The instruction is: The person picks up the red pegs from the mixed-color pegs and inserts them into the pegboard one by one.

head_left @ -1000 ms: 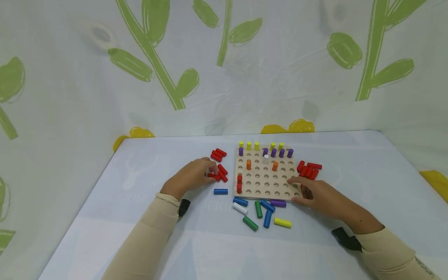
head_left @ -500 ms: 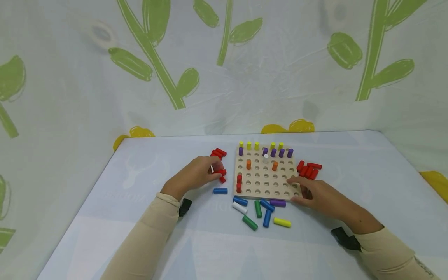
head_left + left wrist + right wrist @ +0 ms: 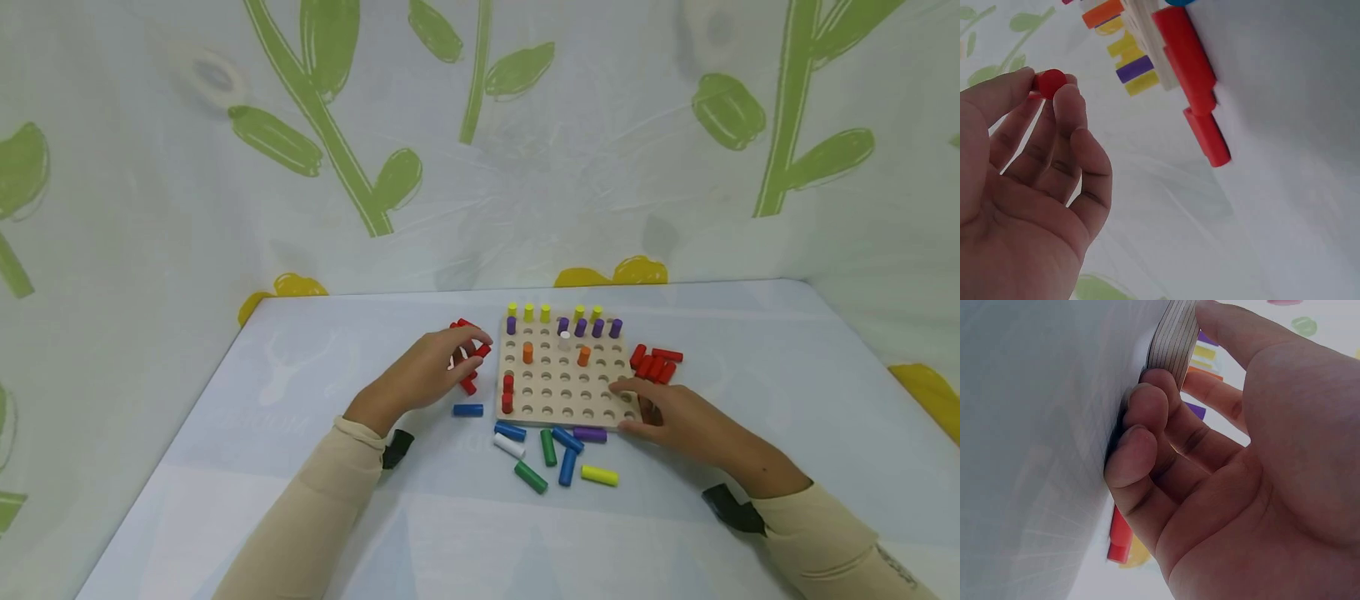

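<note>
One bright red cylindrical peg (image 3: 1052,84) is pinched in the grip of the person's left hand (image 3: 423,371), held between thumb and fingertips just off the left side of a pale, square wooden board (image 3: 557,402) with rows of round holes. Partly hidden by that hand, a cluster of loose red pegs (image 3: 468,386) lies on the white-covered desk (image 3: 450,533), with a stray blue peg (image 3: 468,410) nearer the person. The right hand (image 3: 678,421) holds the board at its near right corner, forefinger over the top, thumb at the near edge, the other fingers curled against the side.

From where I stand, the board carries five upright yellow pegs (image 3: 545,313) along its far edge, five purple pegs (image 3: 581,327) in front of them, a white peg (image 3: 565,341), two orange pegs (image 3: 528,352) and, near left, two standing red pegs (image 3: 508,384). Five more red cylinders (image 3: 656,369) lie together just beyond its right side. Scattered before the near edge are three blue cylinders (image 3: 567,467), two green cylinders (image 3: 531,477), a purple cylinder (image 3: 590,435), a white cylinder (image 3: 509,446) and a yellow cylinder (image 3: 600,476), all lying on their sides. Beige sleeves (image 3: 322,492) cover both forearms
</note>
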Action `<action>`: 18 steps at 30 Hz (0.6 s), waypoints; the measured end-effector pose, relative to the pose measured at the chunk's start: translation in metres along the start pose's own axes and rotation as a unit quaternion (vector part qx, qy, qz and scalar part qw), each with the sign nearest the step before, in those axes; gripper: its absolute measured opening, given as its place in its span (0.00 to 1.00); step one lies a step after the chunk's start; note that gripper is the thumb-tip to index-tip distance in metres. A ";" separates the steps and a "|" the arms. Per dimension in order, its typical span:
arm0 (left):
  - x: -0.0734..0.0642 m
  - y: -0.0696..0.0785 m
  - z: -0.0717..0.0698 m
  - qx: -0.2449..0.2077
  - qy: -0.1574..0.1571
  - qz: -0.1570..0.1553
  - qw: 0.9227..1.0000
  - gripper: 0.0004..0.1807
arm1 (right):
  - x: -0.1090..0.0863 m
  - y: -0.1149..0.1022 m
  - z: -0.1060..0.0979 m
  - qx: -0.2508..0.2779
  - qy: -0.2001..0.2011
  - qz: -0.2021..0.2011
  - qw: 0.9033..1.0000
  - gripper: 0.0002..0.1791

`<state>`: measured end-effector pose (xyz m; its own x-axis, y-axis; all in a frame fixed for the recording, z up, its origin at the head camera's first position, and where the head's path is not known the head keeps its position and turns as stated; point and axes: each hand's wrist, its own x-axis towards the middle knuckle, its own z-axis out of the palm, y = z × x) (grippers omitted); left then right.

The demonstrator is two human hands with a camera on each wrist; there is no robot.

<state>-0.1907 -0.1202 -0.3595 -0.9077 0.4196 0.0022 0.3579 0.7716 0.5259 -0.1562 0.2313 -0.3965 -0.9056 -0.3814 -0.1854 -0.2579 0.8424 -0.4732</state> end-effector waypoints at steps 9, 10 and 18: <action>0.001 0.017 0.005 -0.053 0.014 0.025 0.998 0.18 | -0.001 0.000 0.000 -0.005 0.000 -0.001 1.000 0.34; 0.002 0.018 0.007 -0.054 0.011 0.026 0.998 0.18 | -0.001 0.001 0.000 -0.004 0.001 -0.001 1.000 0.34; 0.010 0.029 0.019 -0.062 0.000 0.042 0.997 0.18 | 0.000 0.001 0.001 0.000 0.005 -0.008 1.000 0.34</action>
<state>-0.1850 -0.0847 -0.3601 -0.8761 0.4795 0.0503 0.4023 0.6694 0.6245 -0.1556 0.2317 -0.3976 -0.9044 -0.3915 -0.1696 -0.2729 0.8364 -0.4754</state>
